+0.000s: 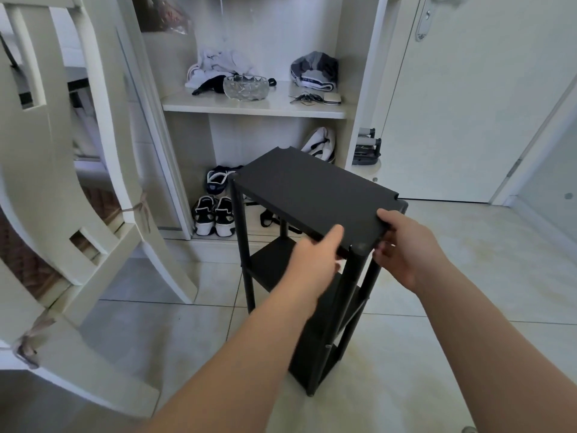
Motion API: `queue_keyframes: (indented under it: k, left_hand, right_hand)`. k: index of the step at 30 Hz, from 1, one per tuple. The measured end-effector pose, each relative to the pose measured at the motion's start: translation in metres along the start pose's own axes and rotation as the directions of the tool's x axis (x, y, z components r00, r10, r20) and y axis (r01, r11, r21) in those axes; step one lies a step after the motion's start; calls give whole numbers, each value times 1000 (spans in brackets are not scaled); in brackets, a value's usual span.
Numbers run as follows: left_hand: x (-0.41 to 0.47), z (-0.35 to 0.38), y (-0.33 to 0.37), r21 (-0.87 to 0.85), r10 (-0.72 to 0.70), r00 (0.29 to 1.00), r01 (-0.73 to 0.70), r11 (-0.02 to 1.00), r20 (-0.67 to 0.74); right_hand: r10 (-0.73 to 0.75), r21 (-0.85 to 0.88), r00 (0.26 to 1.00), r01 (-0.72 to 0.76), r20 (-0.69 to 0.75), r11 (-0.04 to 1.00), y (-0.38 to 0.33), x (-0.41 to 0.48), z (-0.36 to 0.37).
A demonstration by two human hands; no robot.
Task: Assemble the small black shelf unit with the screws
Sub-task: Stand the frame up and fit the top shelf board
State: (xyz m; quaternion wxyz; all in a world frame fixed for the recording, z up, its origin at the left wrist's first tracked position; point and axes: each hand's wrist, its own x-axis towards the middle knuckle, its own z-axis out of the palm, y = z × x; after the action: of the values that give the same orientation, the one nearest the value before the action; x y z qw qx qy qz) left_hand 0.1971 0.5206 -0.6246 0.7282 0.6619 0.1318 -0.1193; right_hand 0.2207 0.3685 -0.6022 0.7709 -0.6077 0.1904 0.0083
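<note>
Shelf unit: the small black shelf unit point(351, 285) with round black posts stands upright on the pale tiled floor point(437, 307), at the middle of the view, just in front of an open white cupboard point(256, 104).
Top board: the flat black top board point(312, 195) with notched corners lies across the posts; its near corner sits at the cap of the near post point(359, 248).
Lower shelves: a black middle shelf point(271, 264) shows below the board, and more of the frame runs down to the floor.
Left hand: the left hand point(315, 260) grips the near long edge of the top board, thumb laid along the upper face, fingers tucked beneath and out of sight; the forearm reaches in from the lower left.
Right hand: the right hand point(402, 248) clasps the short end of the board just beside the near post, thumb flat on top, curled fingers point(379, 254) under the edge; wrist bent inward, forearm coming from the lower right.
Cupboard: on its shelf are a clear cut-glass bowl point(246, 86), crumpled pale clothes point(218, 65), a folded grey garment point(313, 70) and a bunch of keys point(304, 97).
Cupboard floor: a pair of black and white trainers point(214, 215), with dark blue sandals point(218, 179) behind them.
Left side: a white wooden chair point(46, 151) fills the left of the view.
Right side: a white door point(468, 89) with a metal handle plate point(424, 20).
</note>
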Motion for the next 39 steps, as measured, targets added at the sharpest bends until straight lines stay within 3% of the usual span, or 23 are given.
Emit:
queue_keyframes:
  k: [6,9,11,13,15,17,19,24,39]
  left_hand:
    - [3,-12,13,11,-51,999,51,999,-5]
    - [6,-31,19,-25,-35,998,34,999,-58]
    - [8,-38,22,-109,-53,996,46,993,-65]
    - [10,-43,23,-145,-57,997,48,988,-60]
    - [11,-46,22,-154,-44,998,36,987,-53]
    - [12,-48,21,-156,-29,998,21,988,-47]
    - [13,-52,22,-150,-32,998,23,988,-56]
    - [15,-67,28,-163,-81,994,68,984,-79]
    - [25,-65,25,-181,-111,982,82,980,-155]
  right_hand:
    - [50,-30,996,-48,79,998,2,-5,-3]
    - [88,-256,983,-44,162,966,-2,-15,-2]
    - [-98,-420,995,91,5,903,-1,-14,-4]
    - [-369,-499,913,242,-173,832,0,-5,-7]
    - [-378,-427,910,277,-171,861,-2,1,-4]
    - [-200,-329,979,179,-32,927,-1,6,6]
    - [-81,-273,995,93,54,957,3,9,16]
    - [-104,-227,990,123,92,966,7,9,30]
    - [-169,-226,986,165,2,960,15,8,41]
